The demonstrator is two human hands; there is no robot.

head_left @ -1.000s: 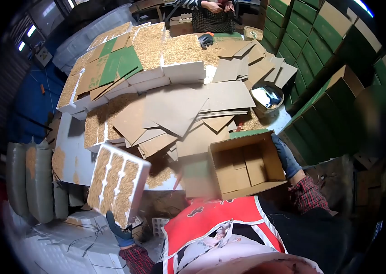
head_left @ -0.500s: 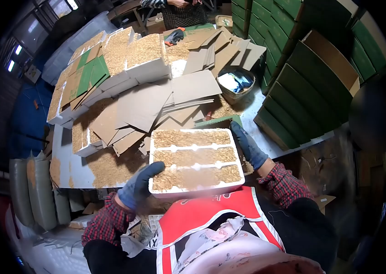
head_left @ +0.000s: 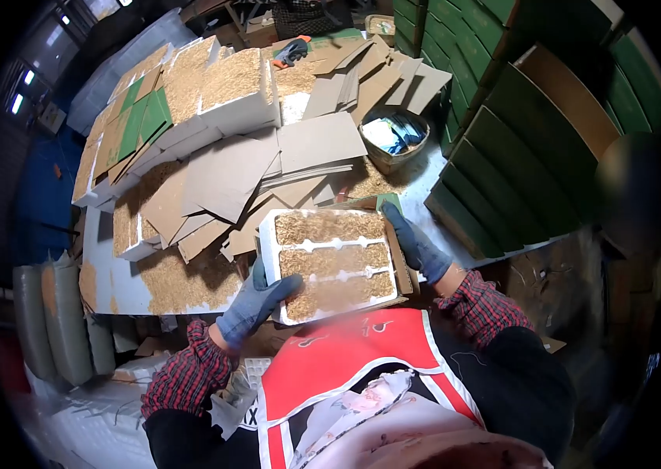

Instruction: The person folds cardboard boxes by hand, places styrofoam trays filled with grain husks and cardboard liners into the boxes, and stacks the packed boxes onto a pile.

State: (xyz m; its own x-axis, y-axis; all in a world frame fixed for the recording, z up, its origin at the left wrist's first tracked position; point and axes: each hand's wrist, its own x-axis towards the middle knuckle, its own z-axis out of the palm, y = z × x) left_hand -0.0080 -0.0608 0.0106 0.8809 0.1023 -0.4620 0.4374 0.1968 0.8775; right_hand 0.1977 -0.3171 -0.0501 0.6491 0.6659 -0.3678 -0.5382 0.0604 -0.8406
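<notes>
A white foam tray (head_left: 334, 275) filled with tan husk-like grains lies tilted over the cardboard box (head_left: 402, 266) in front of the red apron. My left hand (head_left: 258, 301), in a blue-grey glove, grips the tray's left side, thumb on top at its lower left corner. Gloved too, my right hand (head_left: 418, 244) holds the box's right wall beside the tray's right edge. Most of the box is hidden under the tray.
Cardboard sheets (head_left: 229, 176) lie across the table, with grain-filled foam trays (head_left: 232, 82) behind. A round basket (head_left: 394, 141) stands beyond the box. Green cartons (head_left: 494, 156) are stacked at right. Filled sacks (head_left: 64, 320) stand at left.
The tray has come from the lower left onto the box, then shifted slightly left, with its right side at the box's edge. My left hand has moved with it. The box has also moved left.
</notes>
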